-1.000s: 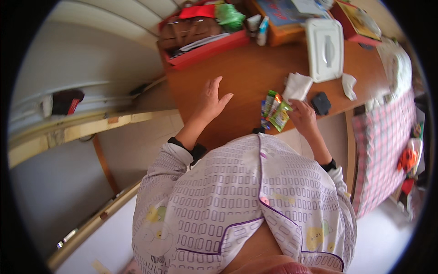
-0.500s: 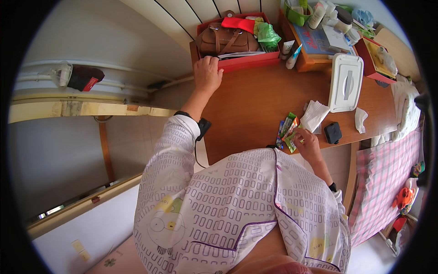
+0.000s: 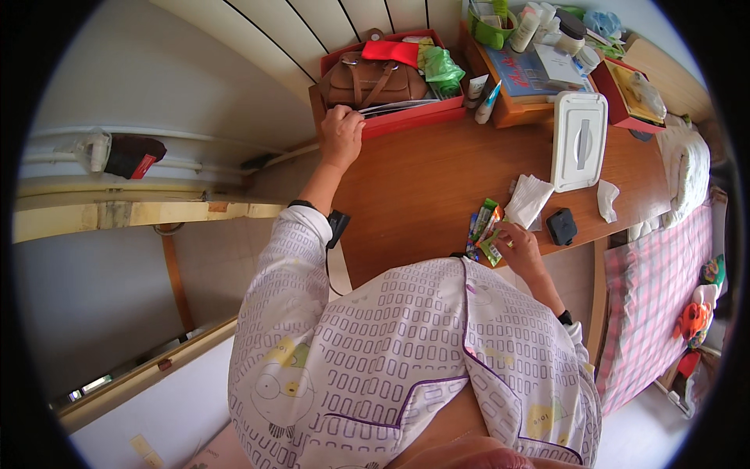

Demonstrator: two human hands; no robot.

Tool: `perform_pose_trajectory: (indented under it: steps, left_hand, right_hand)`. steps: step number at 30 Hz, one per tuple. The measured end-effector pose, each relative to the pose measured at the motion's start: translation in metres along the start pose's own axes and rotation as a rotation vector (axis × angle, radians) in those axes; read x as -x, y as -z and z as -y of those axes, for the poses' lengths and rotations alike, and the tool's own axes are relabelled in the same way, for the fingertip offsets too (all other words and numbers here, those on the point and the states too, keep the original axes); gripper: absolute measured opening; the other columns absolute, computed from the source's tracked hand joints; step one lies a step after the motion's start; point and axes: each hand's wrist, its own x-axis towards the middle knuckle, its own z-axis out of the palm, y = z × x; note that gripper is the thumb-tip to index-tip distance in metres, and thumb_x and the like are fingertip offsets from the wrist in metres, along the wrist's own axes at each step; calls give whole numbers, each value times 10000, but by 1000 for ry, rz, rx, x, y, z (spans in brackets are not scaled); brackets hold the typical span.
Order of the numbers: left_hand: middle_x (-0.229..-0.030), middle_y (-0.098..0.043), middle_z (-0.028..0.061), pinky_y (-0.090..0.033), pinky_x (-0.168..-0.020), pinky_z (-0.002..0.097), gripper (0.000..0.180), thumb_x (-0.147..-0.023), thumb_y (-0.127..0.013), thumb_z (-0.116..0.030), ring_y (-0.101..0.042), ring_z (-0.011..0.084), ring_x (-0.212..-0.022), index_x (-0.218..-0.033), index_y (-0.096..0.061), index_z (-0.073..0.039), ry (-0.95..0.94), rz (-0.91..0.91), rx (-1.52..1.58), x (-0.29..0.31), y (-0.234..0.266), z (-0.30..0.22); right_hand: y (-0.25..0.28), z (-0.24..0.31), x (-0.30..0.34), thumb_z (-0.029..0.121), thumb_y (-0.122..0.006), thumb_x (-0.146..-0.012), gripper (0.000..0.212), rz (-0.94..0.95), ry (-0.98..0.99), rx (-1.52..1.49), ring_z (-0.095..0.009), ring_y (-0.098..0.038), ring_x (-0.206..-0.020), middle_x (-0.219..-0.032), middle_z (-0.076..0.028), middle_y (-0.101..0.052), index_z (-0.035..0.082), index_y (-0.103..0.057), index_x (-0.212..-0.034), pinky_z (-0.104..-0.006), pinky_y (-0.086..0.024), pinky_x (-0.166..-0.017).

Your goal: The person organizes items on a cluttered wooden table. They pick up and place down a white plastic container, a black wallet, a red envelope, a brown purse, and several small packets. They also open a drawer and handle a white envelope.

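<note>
My left hand [image 3: 341, 134] is closed over the front left corner of a red box [image 3: 414, 118], its fingertips beside flat white papers [image 3: 398, 106] at the rim. Inside the box lie a brown handbag [image 3: 375, 83], a bright red pouch [image 3: 391, 52] and a green plastic bag [image 3: 443, 70]. Near the desk's front edge, my right hand [image 3: 519, 245] has its fingers bent onto a green snack packet [image 3: 491, 251]. Several other small colourful packets [image 3: 483, 218] lie beside it. The right fingertips are partly hidden.
On the brown desk [image 3: 437, 164] are folded white tissues [image 3: 530, 199], a black square device [image 3: 561, 226], a white lidded box [image 3: 579, 141], a crumpled tissue [image 3: 608, 200] and two tubes [image 3: 487, 103]. A wooden stand [image 3: 519, 109] holds bottles. A pink checked bed [image 3: 664, 297] is at right.
The whole view has shifted slightly. The white papers by my left fingers now sit a little nearer the box's front rim. My right hand stays at the packets.
</note>
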Motion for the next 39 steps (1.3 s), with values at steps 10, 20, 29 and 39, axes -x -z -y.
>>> perform_pose_trajectory:
  steps: [10,20,29,39]
  left_hand:
    - [-936,-565,62,-451,-775,429,37,-802,-673,-97,-545,298,-918,-811,-637,-91,-9,48,25,16,13,-22]
    - [-909,-554,75,-440,-708,429,79,-768,-685,-64,-540,311,-852,-808,-616,-62,-28,21,67,67,48,-59]
    - [-939,-537,83,-408,-729,430,77,-777,-642,-51,-521,320,-878,-836,-594,-67,53,95,91,128,83,-95]
    - [-981,-559,97,-397,-814,428,228,-780,-700,-136,-535,307,-941,-975,-600,-75,41,-30,60,100,118,-119]
  right_hand:
    - [-1,-2,-6,35,-677,-774,301,8,10,5,-271,-684,-793,-893,-139,-666,16,-646,-1073,-351,-539,-721]
    - [0,1,-10,31,-668,-774,282,12,39,17,-273,-682,-783,-896,-141,-661,0,-649,-1054,-356,-535,-715]
    - [-4,5,-9,34,-657,-786,275,49,87,10,-265,-686,-775,-883,-139,-674,0,-652,-1059,-353,-538,-710]
    - [-5,11,1,63,-668,-796,270,65,97,17,-247,-679,-765,-880,-129,-681,12,-656,-1061,-344,-538,-707]
